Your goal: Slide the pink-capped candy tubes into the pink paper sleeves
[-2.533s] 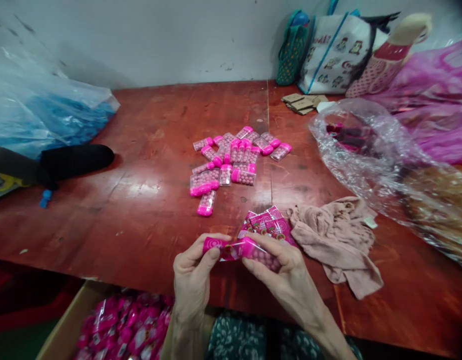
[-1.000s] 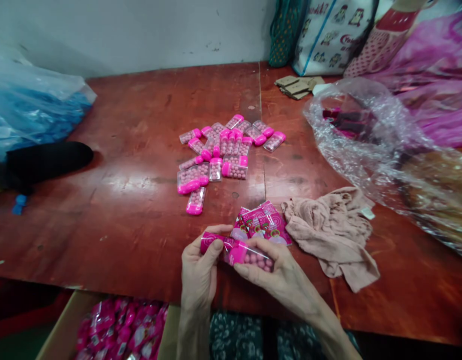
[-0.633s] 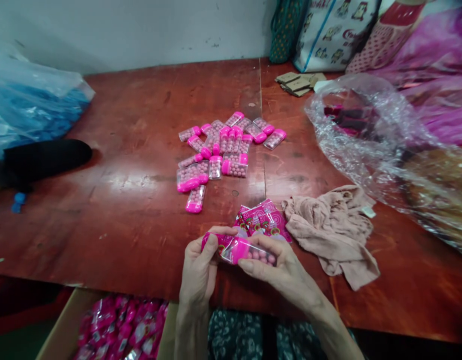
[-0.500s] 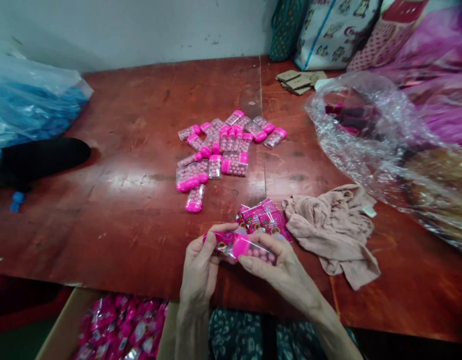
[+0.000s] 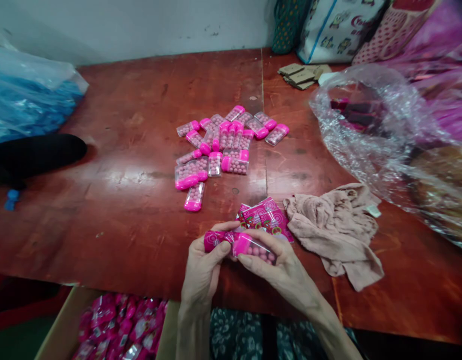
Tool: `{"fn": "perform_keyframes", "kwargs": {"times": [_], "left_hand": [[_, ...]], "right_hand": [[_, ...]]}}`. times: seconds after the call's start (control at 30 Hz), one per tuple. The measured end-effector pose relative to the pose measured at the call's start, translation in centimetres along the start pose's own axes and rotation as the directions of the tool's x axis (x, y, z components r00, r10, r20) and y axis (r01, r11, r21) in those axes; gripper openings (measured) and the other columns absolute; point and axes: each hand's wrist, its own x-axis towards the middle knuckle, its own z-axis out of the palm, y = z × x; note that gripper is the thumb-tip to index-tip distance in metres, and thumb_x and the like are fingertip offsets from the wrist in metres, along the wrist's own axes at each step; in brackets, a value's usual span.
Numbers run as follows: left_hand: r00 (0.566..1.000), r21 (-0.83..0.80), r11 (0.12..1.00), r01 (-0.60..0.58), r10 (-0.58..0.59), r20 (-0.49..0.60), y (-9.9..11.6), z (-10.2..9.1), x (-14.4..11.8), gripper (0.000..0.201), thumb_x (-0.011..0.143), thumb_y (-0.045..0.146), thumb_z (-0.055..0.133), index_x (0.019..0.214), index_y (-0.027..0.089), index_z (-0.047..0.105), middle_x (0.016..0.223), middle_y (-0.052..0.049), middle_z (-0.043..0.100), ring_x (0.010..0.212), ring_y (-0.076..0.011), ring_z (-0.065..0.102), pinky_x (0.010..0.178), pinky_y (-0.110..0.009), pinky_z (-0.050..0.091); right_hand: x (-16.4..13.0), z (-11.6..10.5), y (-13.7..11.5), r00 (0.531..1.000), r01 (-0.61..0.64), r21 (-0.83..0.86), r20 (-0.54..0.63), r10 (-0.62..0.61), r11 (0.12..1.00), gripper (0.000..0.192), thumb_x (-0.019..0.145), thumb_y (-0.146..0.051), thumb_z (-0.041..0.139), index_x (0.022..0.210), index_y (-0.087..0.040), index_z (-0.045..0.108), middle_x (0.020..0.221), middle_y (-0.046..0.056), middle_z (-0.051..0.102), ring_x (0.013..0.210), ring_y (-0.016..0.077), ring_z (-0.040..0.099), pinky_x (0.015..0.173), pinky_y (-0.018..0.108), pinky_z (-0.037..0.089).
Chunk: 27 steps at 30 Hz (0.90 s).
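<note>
My right hand (image 5: 279, 257) grips a clear candy box (image 5: 259, 251) with a pink cap, full of small pink balls, its cap end pointing left. Between the thumb and fingers of my left hand (image 5: 204, 257) is a printed pink sleeve (image 5: 215, 240), its right end touching the capped end of the box. Whether the cap has entered the sleeve I cannot tell. Just beyond my hands lie several flat printed sleeves (image 5: 266, 217). Farther back, a loose group of similar candy boxes (image 5: 214, 164) is spread over the red table (image 5: 133, 210).
A beige cloth (image 5: 332, 225) lies to the right, beside crumpled clear plastic (image 5: 328, 140). Below the table edge at left, a cardboard box (image 5: 60, 330) holds many pink packs. A bag of blue pieces (image 5: 39, 100) and a black object (image 5: 43, 152) sit at far left.
My left thumb has shifted right along the sleeve, toward the box's cap. My right hand keeps its hold on the candy box. The view has shifted slightly.
</note>
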Motion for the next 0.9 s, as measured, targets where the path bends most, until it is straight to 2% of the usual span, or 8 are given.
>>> {"fn": "perform_keyframes", "kwargs": {"times": [0.1, 0.2, 0.33, 0.5, 0.7, 0.8, 0.9], "left_hand": [[1.0, -0.002, 1.0, -0.019, 0.019, -0.002, -0.1, 0.1, 0.1, 0.026, 0.066, 0.02, 0.07, 0.09, 0.013, 0.072, 0.102, -0.011, 0.067, 0.086, -0.0211, 0.061, 0.075, -0.027, 0.048], [0.999, 0.045, 0.998, -0.036, 0.037, -0.021, -0.1, 0.3, 0.1, 0.025, 0.061, 0.016, 0.073, 0.086, 0.014, 0.073, 0.1, -0.009, 0.067, 0.087, -0.0211, 0.061, 0.078, -0.027, 0.048], [0.998, 0.113, 0.993, -0.045, 0.048, -0.027, 0.0, 0.6, -0.1, 0.018, 0.065, 0.013, 0.07, 0.083, 0.015, 0.074, 0.093, -0.008, 0.069, 0.085, -0.0213, 0.061, 0.08, -0.03, 0.048], [0.998, 0.137, 0.989, -0.059, 0.06, -0.004, 0.2, 0.3, -0.6, 0.015, 0.067, 0.012, 0.069, 0.08, 0.015, 0.074, 0.087, -0.007, 0.068, 0.084, -0.0217, 0.062, 0.078, -0.03, 0.049], [0.999, 0.056, 0.998, -0.038, 0.038, -0.004, 0.6, -0.5, -0.6, 0.018, 0.072, 0.016, 0.065, 0.088, 0.013, 0.073, 0.104, -0.011, 0.067, 0.092, -0.0229, 0.061, 0.082, -0.03, 0.047], [0.999, 0.016, 0.999, -0.045, 0.044, 0.032, 0.9, -0.7, -0.3, 0.02, 0.08, 0.022, 0.057, 0.086, 0.012, 0.073, 0.111, -0.014, 0.064, 0.084, -0.0216, 0.063, 0.071, -0.029, 0.051], [0.996, 0.024, 0.996, -0.081, 0.081, 0.025, 1.1, -0.8, -0.2, 0.02, 0.081, 0.021, 0.056, 0.076, 0.012, 0.073, 0.112, -0.014, 0.063, 0.076, -0.0193, 0.063, 0.065, -0.029, 0.051]], "right_hand": [[-0.1, -0.1, 0.1, 1.0, -0.026, -0.048, 0.006, 0.027, 0.998, 0.026, 0.08, -0.032, 0.062, 0.106, -0.028, 0.062, 0.086, -0.004, 0.063, 0.078, 0.0144, 0.057, 0.07, 0.023, 0.045], [-0.1, -0.1, 0.0, 0.999, -0.028, -0.067, 0.026, 0.03, 0.997, 0.022, 0.082, -0.032, 0.059, 0.104, -0.029, 0.063, 0.082, -0.005, 0.061, 0.073, 0.0139, 0.056, 0.065, 0.022, 0.044], [-0.2, 0.0, -0.4, 1.0, -0.005, -0.102, 0.027, 0.008, 0.995, 0.016, 0.084, -0.03, 0.056, 0.097, -0.025, 0.065, 0.073, -0.004, 0.057, 0.066, 0.0131, 0.051, 0.059, 0.021, 0.042], [-0.4, 1.0, -0.4, 0.999, 0.035, -0.054, 0.019, -0.034, 0.998, 0.023, 0.085, -0.022, 0.054, 0.107, -0.026, 0.061, 0.074, -0.004, 0.056, 0.064, 0.0113, 0.05, 0.059, 0.019, 0.041], [0.0, 2.4, 0.2, 0.998, 0.061, 0.012, 0.004, -0.061, 0.998, 0.019, 0.085, -0.022, 0.054, 0.104, -0.023, 0.06, 0.084, -0.003, 0.061, 0.07, 0.0115, 0.054, 0.066, 0.021, 0.043], [0.2, 2.1, 0.4, 0.998, 0.052, 0.048, 0.016, -0.053, 0.998, 0.02, 0.085, -0.026, 0.055, 0.103, -0.022, 0.062, 0.081, -0.003, 0.059, 0.07, 0.0122, 0.053, 0.066, 0.021, 0.044], [0.2, 1.7, 0.5, 0.999, 0.043, 0.029, 0.001, -0.043, 0.999, 0.017, 0.084, -0.028, 0.055, 0.098, -0.021, 0.064, 0.077, -0.003, 0.058, 0.068, 0.0122, 0.052, 0.063, 0.021, 0.043]]}}
